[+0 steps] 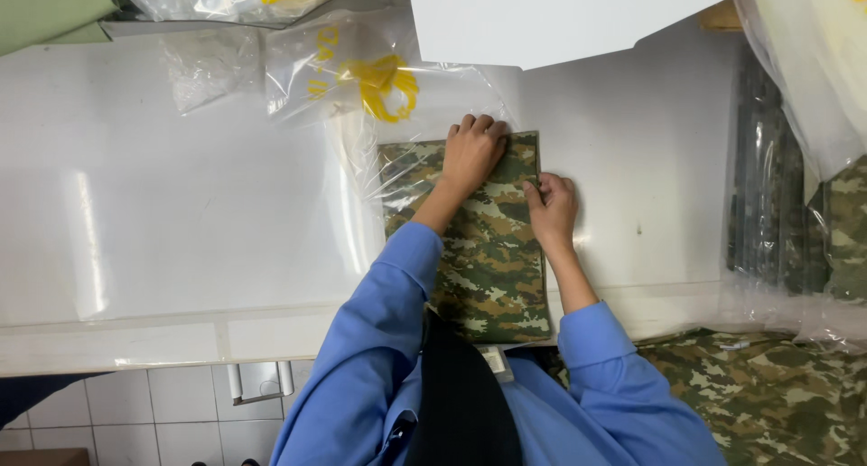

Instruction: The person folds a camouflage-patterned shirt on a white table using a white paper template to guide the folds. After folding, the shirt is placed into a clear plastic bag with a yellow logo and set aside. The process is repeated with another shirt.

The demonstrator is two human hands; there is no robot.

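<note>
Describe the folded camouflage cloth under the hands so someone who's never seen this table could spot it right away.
On the white table, look near the middle of its front edge. There a flat, rectangular folded camouflage cloth lies, with the left hand pressing its top and the right hand pinching its right edge. Unlike the bagged camouflage pieces at right, it lies only partly inside a clear plastic bag.

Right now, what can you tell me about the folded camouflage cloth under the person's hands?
The folded camouflage cloth is a flat, tall rectangle of woven-looking fabric in a green, brown and tan pattern. It lies on the white table, its far end partly inside a clear plastic bag with yellow print. The left hand presses flat on its far end, and the right hand pinches its right edge. Its near end reaches the table's front edge, against the person's body.
</note>
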